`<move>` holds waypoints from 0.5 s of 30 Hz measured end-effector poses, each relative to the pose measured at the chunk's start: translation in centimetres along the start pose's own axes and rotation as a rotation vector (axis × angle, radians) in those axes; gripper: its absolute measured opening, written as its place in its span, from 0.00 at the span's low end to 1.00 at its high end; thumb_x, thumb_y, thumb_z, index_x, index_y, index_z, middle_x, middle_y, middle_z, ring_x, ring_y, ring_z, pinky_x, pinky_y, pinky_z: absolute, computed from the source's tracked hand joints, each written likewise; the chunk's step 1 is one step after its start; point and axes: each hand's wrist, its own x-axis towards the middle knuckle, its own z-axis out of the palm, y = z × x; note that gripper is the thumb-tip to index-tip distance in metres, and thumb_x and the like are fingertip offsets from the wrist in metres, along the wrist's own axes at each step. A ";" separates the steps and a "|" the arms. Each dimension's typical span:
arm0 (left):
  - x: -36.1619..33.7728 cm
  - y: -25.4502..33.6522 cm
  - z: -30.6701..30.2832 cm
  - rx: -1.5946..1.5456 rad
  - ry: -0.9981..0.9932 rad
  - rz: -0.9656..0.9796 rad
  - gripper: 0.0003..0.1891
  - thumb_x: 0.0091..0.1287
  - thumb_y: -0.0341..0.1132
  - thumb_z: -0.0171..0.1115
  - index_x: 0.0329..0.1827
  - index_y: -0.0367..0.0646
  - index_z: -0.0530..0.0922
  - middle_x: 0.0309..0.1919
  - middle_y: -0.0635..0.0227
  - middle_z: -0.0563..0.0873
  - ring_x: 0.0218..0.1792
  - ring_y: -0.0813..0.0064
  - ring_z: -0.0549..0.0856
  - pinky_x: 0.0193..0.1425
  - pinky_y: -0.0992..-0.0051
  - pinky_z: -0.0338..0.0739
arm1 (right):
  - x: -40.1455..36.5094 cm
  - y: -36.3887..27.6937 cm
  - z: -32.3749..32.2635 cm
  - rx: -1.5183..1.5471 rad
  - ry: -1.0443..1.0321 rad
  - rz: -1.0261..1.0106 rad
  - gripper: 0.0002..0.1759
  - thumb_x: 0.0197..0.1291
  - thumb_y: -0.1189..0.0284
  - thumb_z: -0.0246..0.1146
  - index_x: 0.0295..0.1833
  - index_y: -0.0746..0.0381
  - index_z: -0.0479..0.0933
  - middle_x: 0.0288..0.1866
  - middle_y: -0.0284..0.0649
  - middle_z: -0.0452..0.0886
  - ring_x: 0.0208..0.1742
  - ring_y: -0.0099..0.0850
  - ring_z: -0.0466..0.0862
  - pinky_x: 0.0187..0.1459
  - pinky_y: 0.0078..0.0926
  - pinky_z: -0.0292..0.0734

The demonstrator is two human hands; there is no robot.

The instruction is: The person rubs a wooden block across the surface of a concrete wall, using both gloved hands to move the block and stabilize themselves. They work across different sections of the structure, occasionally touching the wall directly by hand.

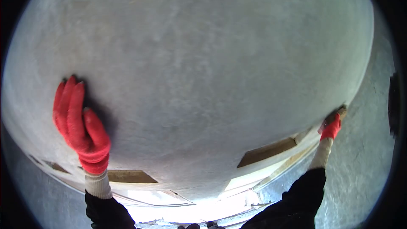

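No readable text, numbers or logos. Grey surface [203,59]: unmarked. Red gloves on left hand [80,127] and right hand [331,126]: no legible brand or label. Black sleeves [292,203]: nothing legible either.

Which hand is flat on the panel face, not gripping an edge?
The left hand: fingers stretched flat against the face of the grey panel. The right hand curls round the panel's right edge.

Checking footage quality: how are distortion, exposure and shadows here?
Head view: fisheye bulges the grey panel, with black corners; the gap below it is blown out white; the left hand casts a soft shadow on the panel; the right hand, at its edge, looks small and soft.
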 end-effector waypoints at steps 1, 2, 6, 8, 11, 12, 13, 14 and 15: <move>0.0 0.1 -0.1 -0.024 0.003 0.011 0.20 0.65 0.27 0.50 0.59 0.31 0.78 0.59 0.49 0.82 0.62 0.47 0.77 0.69 0.57 0.67 | -7.2 -4.0 2.5 -0.017 0.069 -0.066 0.38 0.63 0.53 0.66 0.71 0.63 0.65 0.63 0.42 0.75 0.56 0.36 0.79 0.52 0.36 0.79; 0.1 0.3 -0.1 -0.015 0.004 -0.002 0.20 0.65 0.28 0.50 0.58 0.31 0.79 0.58 0.50 0.82 0.61 0.47 0.78 0.68 0.57 0.68 | -11.5 -5.0 3.6 0.040 -0.077 -0.160 0.38 0.65 0.56 0.65 0.74 0.64 0.61 0.67 0.43 0.72 0.60 0.38 0.76 0.57 0.37 0.76; 0.3 -0.1 0.4 -0.027 0.008 0.010 0.19 0.64 0.27 0.51 0.56 0.32 0.80 0.56 0.52 0.83 0.60 0.48 0.78 0.66 0.57 0.69 | -36.1 -5.3 4.4 -0.233 -0.475 -0.851 0.42 0.66 0.58 0.64 0.78 0.59 0.54 0.79 0.49 0.53 0.79 0.44 0.54 0.75 0.46 0.56; 0.0 -0.6 0.5 -0.112 0.067 0.072 0.19 0.62 0.27 0.52 0.55 0.33 0.80 0.55 0.52 0.83 0.58 0.48 0.79 0.65 0.56 0.71 | -45.3 -5.5 3.8 -0.369 -0.776 -1.236 0.45 0.50 0.44 0.72 0.73 0.44 0.65 0.77 0.53 0.54 0.74 0.60 0.57 0.67 0.62 0.60; -0.5 -1.9 -0.6 -0.214 0.038 0.083 0.19 0.61 0.27 0.53 0.55 0.34 0.80 0.54 0.53 0.83 0.56 0.49 0.80 0.65 0.56 0.72 | -47.5 -8.3 5.2 -0.276 -0.802 -1.328 0.41 0.53 0.45 0.71 0.68 0.52 0.68 0.67 0.54 0.65 0.67 0.54 0.66 0.65 0.63 0.60; -0.9 -3.1 -1.5 -0.219 0.011 0.131 0.19 0.60 0.27 0.54 0.55 0.35 0.80 0.54 0.53 0.83 0.56 0.50 0.81 0.65 0.56 0.72 | -46.0 -8.2 5.5 -0.240 -0.656 -1.232 0.41 0.55 0.49 0.71 0.70 0.55 0.67 0.70 0.53 0.63 0.70 0.54 0.65 0.67 0.60 0.59; -1.6 -4.5 -2.5 -0.200 0.018 0.133 0.19 0.60 0.27 0.54 0.55 0.35 0.80 0.54 0.53 0.83 0.56 0.50 0.81 0.65 0.56 0.72 | -43.9 -7.8 5.8 -0.204 -0.518 -1.129 0.41 0.57 0.53 0.71 0.72 0.58 0.66 0.73 0.52 0.62 0.72 0.54 0.63 0.70 0.57 0.59; -2.5 -5.9 -3.3 -0.196 -0.003 0.104 0.19 0.60 0.27 0.54 0.55 0.35 0.80 0.54 0.53 0.83 0.56 0.50 0.80 0.65 0.56 0.72 | -41.3 -6.8 5.5 -0.180 -0.381 -0.873 0.40 0.59 0.57 0.70 0.73 0.61 0.64 0.76 0.51 0.59 0.74 0.52 0.61 0.73 0.53 0.57; -3.4 -7.1 -4.0 -0.188 -0.024 0.073 0.19 0.60 0.26 0.54 0.55 0.35 0.80 0.54 0.53 0.83 0.57 0.50 0.80 0.64 0.56 0.72 | -39.7 -5.9 5.6 -0.154 -0.254 -0.613 0.39 0.62 0.61 0.69 0.74 0.63 0.63 0.78 0.50 0.57 0.76 0.50 0.59 0.75 0.49 0.55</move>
